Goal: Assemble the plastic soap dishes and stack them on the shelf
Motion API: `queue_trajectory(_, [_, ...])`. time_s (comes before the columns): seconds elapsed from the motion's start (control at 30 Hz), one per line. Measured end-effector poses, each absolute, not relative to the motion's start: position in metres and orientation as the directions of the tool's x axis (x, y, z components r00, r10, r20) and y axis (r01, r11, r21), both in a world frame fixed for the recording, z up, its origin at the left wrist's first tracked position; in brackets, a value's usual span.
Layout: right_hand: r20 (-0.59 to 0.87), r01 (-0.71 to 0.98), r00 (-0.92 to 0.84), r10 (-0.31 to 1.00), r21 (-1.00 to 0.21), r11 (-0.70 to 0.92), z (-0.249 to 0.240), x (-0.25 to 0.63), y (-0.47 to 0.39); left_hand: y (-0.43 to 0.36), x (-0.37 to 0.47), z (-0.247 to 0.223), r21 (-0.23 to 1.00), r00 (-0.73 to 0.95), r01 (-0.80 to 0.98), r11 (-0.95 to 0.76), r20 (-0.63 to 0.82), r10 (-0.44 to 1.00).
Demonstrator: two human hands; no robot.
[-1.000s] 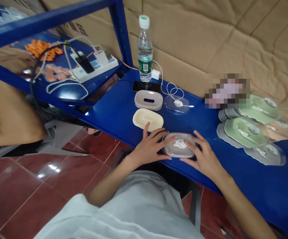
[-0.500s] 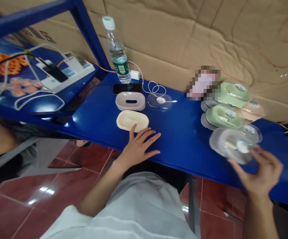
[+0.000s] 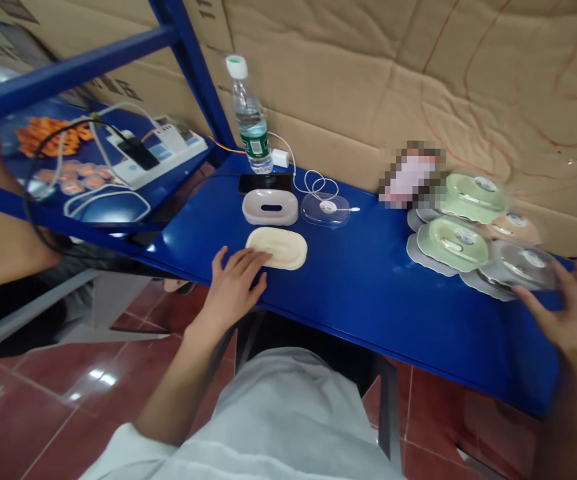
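Observation:
Just above the front edge of the blue table, my left hand [image 3: 237,283] lies with fingers outstretched, their tips on a shallow cream oval tray [image 3: 283,250]. Behind that tray sits a pinkish-grey oval dish with a slot [image 3: 270,207], beside a clear oval lid [image 3: 326,209]. At the right, my right hand [image 3: 573,310] has thumb and fingers spread at the near right end of a grey soap box [image 3: 523,261] under a clear cover. This box rests at the edge of a pile with green soap boxes [image 3: 458,243] and a peach one [image 3: 516,225].
A water bottle [image 3: 255,127] stands at the back beside a dark phone [image 3: 265,183] and a white charging cable [image 3: 313,179]. A blurred-out pink item [image 3: 408,175] leans on the cardboard. On the left table are a power strip [image 3: 163,160] and orange pieces [image 3: 51,135].
My right hand has moved right and back, and the grey soap box now rests by the pile. My left hand has shifted left along the cream tray. The view has turned slightly.

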State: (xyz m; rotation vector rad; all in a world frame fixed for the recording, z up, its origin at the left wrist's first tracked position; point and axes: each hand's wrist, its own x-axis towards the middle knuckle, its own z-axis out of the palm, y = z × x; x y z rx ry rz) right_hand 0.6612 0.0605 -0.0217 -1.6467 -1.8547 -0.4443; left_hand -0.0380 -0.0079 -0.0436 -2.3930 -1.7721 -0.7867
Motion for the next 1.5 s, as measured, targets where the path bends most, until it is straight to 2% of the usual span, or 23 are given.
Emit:
queue_trajectory(0.17, [0.865,0.938,-0.088,0.495,-0.095,0.334,0.003,0.572,0.04,-0.008,-0.008,-0.043,0.268,0.371,0.823,-0.501,0.414,0.831])
queue_trajectory(0.2, [0.864,0.93,-0.097,0.493,-0.098,0.355,0.007,0.541,0.036,-0.006,-0.001,-0.043,0.276,0.408,0.798,-0.535,0.407,0.817])
queue_trajectory(0.27, [0.738,0.868,-0.308,0.601,-0.04,0.495,0.01,0.472,0.03,0.0,0.008,-0.042,0.302,0.435,0.763,-0.571,0.414,0.8])
queue_trajectory(0.3, [0.588,0.798,-0.469,0.659,-0.037,0.601,0.008,0.439,0.029,0.005,0.01,-0.041,0.322,0.413,0.761,-0.562,0.427,0.804])
queue_trajectory(0.37, [0.373,0.659,-0.674,0.637,-0.086,0.748,0.002,0.381,0.033,0.019,0.004,-0.039,0.358,0.307,0.794,-0.491,0.462,0.832])
queue_trajectory(0.47, [0.249,0.552,-0.786,0.566,-0.13,0.824,-0.014,0.327,0.044,0.049,-0.021,-0.035,0.344,0.157,0.877,-0.335,0.454,0.877])
queue_trajectory(0.57, [0.237,0.52,-0.804,0.545,-0.164,0.838,-0.028,0.308,0.051,0.079,-0.049,-0.034,0.294,0.109,0.93,-0.221,0.354,0.929])
queue_trajectory(0.67, [0.234,0.527,-0.79,0.567,-0.215,0.822,-0.035,0.308,0.051,0.096,-0.064,-0.039,0.308,0.078,0.936,-0.172,0.297,0.952])
queue_trajectory(0.9, [0.296,0.56,-0.739,0.605,-0.228,0.796,-0.035,0.314,0.049,0.071,-0.053,-0.046,0.347,0.08,0.901,-0.26,0.456,0.887])
queue_trajectory(1.03, [0.267,0.551,-0.725,0.635,-0.329,0.767,-0.041,0.311,0.05,0.038,-0.019,-0.041,0.437,0.06,0.828,-0.352,0.555,0.83])
queue_trajectory(1.17, [0.315,0.576,-0.64,0.701,-0.408,0.708,-0.044,0.311,0.05,0.017,0.018,-0.04,0.392,0.205,0.8,-0.455,0.534,0.821])
queue_trajectory(1.33, [0.29,0.608,-0.664,0.689,-0.325,0.724,-0.044,0.313,0.053,0.018,0.034,-0.047,0.304,0.409,0.77,-0.561,0.44,0.8])
queue_trajectory(1.5, [0.367,0.616,-0.642,0.674,-0.276,0.738,-0.046,0.315,0.057,0.017,0.029,-0.046,0.316,0.458,0.736,-0.599,0.419,0.784])
